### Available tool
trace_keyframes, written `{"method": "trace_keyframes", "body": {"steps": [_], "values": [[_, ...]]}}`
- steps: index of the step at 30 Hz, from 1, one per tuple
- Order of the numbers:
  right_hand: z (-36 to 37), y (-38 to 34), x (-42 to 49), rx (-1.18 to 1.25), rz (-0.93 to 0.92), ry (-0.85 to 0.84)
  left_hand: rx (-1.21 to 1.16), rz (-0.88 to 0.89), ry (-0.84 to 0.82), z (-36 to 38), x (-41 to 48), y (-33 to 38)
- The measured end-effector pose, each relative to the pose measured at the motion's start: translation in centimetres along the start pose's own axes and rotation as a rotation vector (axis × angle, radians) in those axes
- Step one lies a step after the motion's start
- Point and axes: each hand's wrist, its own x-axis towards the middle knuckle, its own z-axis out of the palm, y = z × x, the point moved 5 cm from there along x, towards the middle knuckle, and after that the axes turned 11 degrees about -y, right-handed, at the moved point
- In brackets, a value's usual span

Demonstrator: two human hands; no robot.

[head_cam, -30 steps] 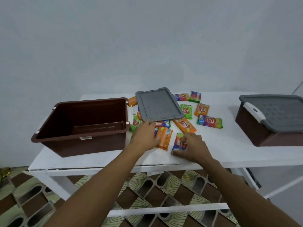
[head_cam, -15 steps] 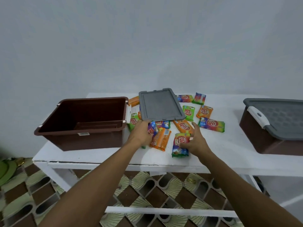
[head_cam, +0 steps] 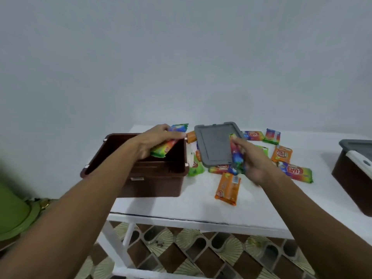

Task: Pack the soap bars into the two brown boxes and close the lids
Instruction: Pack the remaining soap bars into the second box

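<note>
An open brown box (head_cam: 157,184) stands at the left of the white table (head_cam: 201,208). My left hand (head_cam: 155,140) hovers over the box's opening and grips a soap bar (head_cam: 168,147) in a green and orange wrapper. My right hand (head_cam: 252,158) is raised above the table and holds another soap bar (head_cam: 236,158) upright, edge-on. The grey lid (head_cam: 216,146) lies flat on top of several loose soap bars. An orange soap bar (head_cam: 228,188) lies near the front. A second brown box (head_cam: 350,178) with its grey lid (head_cam: 360,147) on sits at the right edge.
More wrapped soap bars (head_cam: 296,172) lie scattered behind and to the right of the grey lid. A green object (head_cam: 12,214) stands on the floor at the left. Patterned floor tiles (head_cam: 191,252) show under the table's white frame.
Both hands lifted soap bars off the table. My left hand carried its bar left over the open brown box; my right hand raised its bar. The view shifted to the left.
</note>
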Motion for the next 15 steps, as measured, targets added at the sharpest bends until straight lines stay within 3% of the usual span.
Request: {"method": "trace_keyframes", "body": {"steps": [4, 7, 11, 13, 15], "values": [[8.0, -1.5, 1.7, -0.204, -0.084, -0.115, 0.512, -0.073, 0.146, -7.6, -0.6, -1.7], [13.7, -1.3, 4.3, -0.452, -0.162, -0.162, 0.919, -0.067, 0.051, -10.3, -0.2, -3.1], [19.6, -0.4, 8.1, -1.284, -0.278, -0.224, 1.175, -0.084, -0.096, -11.8, 2.1, -6.5], [20.9, 1.5, 9.7, -1.657, -0.233, -0.316, 1.271, -0.105, -0.162, -11.7, 2.9, -8.1], [21.1, 4.1, 11.4, -1.880, -0.123, -0.408, 1.375, -0.131, -0.216, -11.6, 3.5, -9.8]]}}
